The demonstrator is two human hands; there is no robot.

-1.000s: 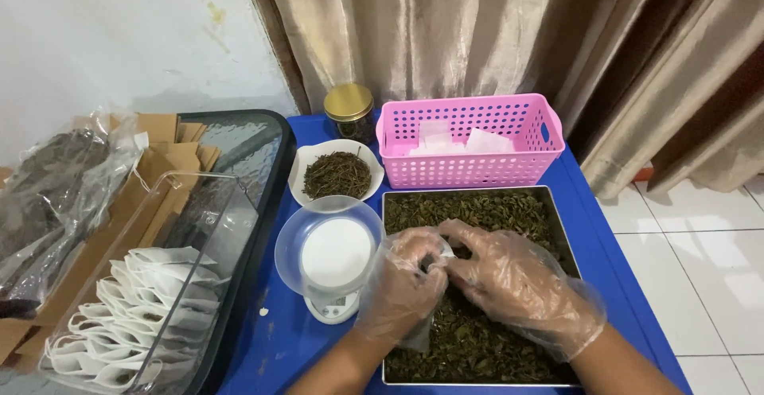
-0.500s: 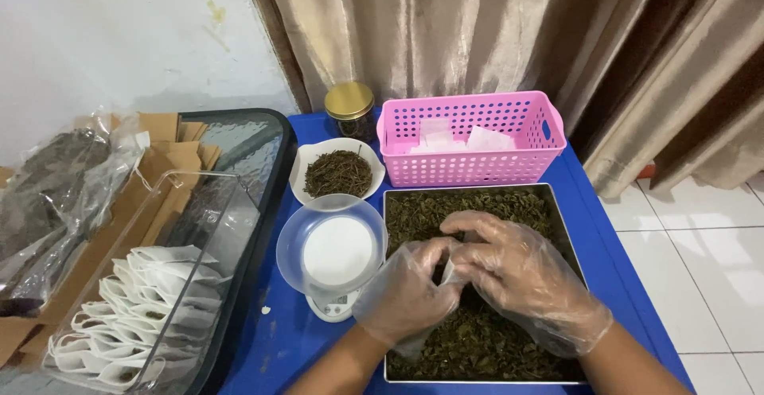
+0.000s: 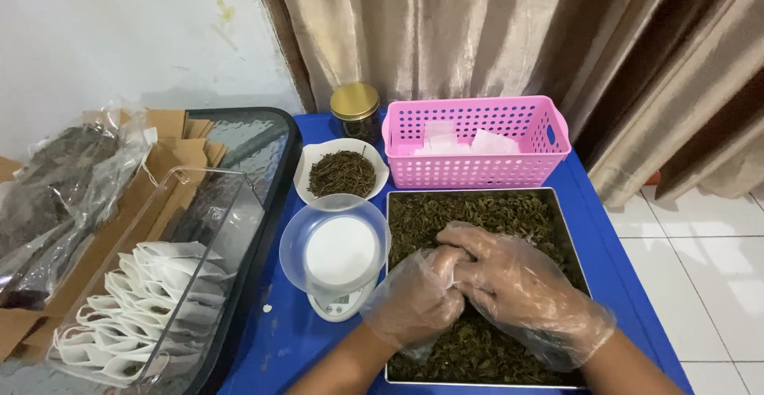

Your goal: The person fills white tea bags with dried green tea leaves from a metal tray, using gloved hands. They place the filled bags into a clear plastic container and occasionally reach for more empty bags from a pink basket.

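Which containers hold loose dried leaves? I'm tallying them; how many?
2: the metal tray under both gloved hands, and the small white bowl behind the scale. The gold-lidded jar may hold some; contents unclear.

Both of the person's hands are covered by loose, clear, thin plastic disposable gloves. The film on the left hand [image 3: 418,295] is crinkled and baggy, catching pale glints of light along its folds. The glove on the right hand [image 3: 517,284] is the same kind, puffed out over the knuckles, with its open cuff flaring wide and wrinkled around the wrist. Both forearms below the cuffs are bare, with no sleeves, watch or jewellery in view.
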